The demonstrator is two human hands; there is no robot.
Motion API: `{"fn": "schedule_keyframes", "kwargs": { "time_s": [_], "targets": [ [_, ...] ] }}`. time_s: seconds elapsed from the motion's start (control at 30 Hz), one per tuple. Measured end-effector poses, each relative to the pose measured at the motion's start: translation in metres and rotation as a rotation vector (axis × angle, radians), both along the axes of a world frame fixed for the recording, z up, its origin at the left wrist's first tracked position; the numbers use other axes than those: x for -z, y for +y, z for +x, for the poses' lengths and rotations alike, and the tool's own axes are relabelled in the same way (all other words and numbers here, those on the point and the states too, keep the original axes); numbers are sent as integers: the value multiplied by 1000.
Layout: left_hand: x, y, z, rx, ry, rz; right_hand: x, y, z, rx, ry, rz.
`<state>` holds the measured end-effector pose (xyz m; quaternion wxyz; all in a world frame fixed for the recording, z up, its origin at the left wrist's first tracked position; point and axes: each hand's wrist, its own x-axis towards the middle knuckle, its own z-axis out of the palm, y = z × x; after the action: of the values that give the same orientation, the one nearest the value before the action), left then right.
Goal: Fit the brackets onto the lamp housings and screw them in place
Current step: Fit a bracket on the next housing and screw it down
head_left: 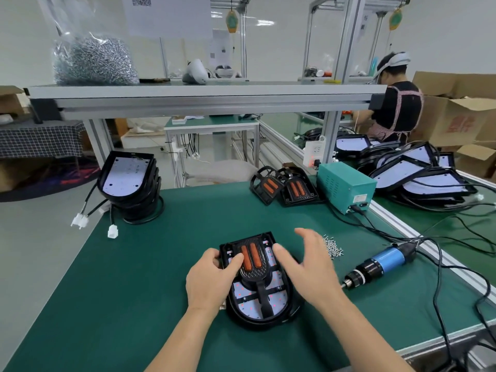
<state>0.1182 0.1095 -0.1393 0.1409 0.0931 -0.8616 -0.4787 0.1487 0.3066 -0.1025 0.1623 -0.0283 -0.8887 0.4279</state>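
Observation:
A black lamp housing with a white LED board lies on the green mat in front of me. On top of it sits a black bracket with two orange cells. My left hand grips the housing's left rim, thumb on the bracket. Over the housing's right side my right hand hovers with fingers spread and holds nothing. A small pile of screws lies just right of it. The blue electric screwdriver lies on the mat further right.
A stack of housings with dangling white connectors stands at the back left. Two spare brackets and a teal power supply sit at the back right. Cables run along the right edge. Another person works at the neighbouring bench.

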Motion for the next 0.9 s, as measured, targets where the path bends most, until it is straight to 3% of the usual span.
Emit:
{"fn": "schedule_keyframes", "kwargs": {
  "time_s": [0.1,0.23,0.43,0.57,0.73,0.9],
  "targets": [
    [-1,1,1,-18,6,-10,-1,-18,-10,-37,-337,61],
    [-4,0,0,-21,-3,40,-2,-23,-18,33,-361,-136],
    [-1,-3,-3,4,-6,81,9,-35,-20,67,-422,-832],
    [6,-6,-5,93,14,179,9,-31,-21,-95,-586,-1142],
    [9,-14,-5,193,6,351,8,-29,-28,-239,-628,-1212],
    [9,-16,-4,205,28,509,7,-31,-33,-389,-628,-1135]
  ]
}}
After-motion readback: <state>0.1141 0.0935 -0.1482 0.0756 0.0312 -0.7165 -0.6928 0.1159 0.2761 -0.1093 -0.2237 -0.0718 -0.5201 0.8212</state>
